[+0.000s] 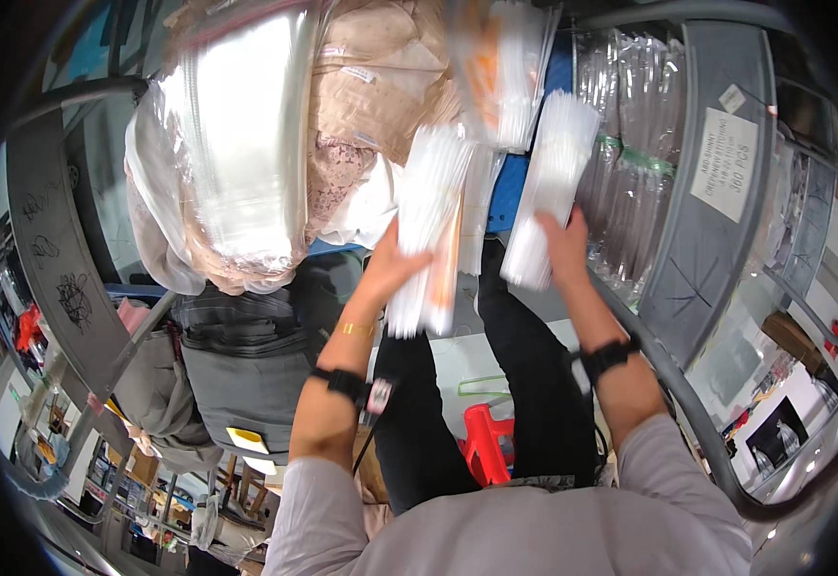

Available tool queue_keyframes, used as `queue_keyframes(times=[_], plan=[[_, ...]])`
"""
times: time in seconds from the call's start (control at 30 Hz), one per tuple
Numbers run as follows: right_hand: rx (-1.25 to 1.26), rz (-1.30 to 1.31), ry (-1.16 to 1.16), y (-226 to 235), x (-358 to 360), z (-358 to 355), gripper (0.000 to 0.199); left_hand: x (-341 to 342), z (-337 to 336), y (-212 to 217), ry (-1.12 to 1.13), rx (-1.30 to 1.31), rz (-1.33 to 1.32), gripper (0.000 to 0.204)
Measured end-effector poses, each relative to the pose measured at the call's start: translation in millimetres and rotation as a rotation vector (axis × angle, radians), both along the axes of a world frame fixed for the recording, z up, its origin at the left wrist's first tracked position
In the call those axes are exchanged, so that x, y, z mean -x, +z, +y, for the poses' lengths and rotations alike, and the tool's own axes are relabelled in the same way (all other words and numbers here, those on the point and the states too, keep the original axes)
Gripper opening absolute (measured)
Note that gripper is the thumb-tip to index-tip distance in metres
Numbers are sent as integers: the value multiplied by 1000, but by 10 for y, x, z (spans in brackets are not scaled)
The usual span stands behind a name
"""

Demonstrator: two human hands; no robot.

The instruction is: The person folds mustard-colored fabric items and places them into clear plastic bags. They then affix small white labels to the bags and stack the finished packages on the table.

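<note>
My left hand (395, 267) is closed round a long bundle of whitish see-through plastic sleeves (428, 182), with an orange-tan strip showing along its right side. In my right hand (565, 242) is a second, similar plastic sleeve bundle (563, 144), its top tilted to the right. A gap separates the two bundles, both held in front of my legs. Just beyond them lies another plastic-wrapped bundle (520, 77) with orange and white in it, partly smeared by motion. The exact contents of the sleeves cannot be made out.
Beige garments in clear plastic (380, 67) and a shiny plastic-covered stack (246, 144) lie at the far left. On the right, brownish plastic packs (630, 144) with a green tie stand beside a grey panel (716, 192). Folded dark-grey fabric (236, 374) sits left; a red object (486, 442) lies between my legs.
</note>
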State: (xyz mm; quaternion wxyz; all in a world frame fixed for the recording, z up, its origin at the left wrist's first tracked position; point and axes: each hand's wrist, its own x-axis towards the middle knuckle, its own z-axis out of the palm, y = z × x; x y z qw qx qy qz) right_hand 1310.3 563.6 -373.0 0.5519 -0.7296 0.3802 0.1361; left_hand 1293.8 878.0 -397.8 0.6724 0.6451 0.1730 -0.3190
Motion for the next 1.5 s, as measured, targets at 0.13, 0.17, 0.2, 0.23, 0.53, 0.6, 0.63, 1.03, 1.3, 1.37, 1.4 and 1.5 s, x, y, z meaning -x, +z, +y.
queue_keyframes(times=[0.13,0.17,0.2,0.23,0.53,0.6,0.63,1.03,1.3,1.37,1.4,1.5], plan=[[-305,-6,119,1633,690,634,61,947,482,892,110,624,298,94],[-282,146,260,1971,819,787,69,1188,553,1180,160,703,288,90],[-457,-33,347,2258,941,922,72,1376,609,1458,220,790,273,86],[-548,99,435,2506,1003,948,68,1512,673,1758,268,872,273,81],[-614,-195,1569,2214,431,434,25,950,62,2766,435,2372,245,43],[-412,-97,1179,1568,-121,177,20,764,187,2583,20,1784,438,48],[-329,-18,805,1187,-357,85,20,782,122,2509,-22,1691,484,48],[954,280,632,-677,-1678,-155,78,1068,-92,1688,-152,1414,712,51],[657,126,17,-885,-1357,239,90,1005,-191,1579,-209,1381,736,53],[661,81,3,-919,-1328,280,89,1007,-211,1550,-214,1372,742,53],[687,-6,-1,-919,-1335,290,89,1007,-216,1533,-218,1369,746,54],[731,-66,-32,-899,-1422,267,80,1008,-229,1506,-223,1370,761,54]])
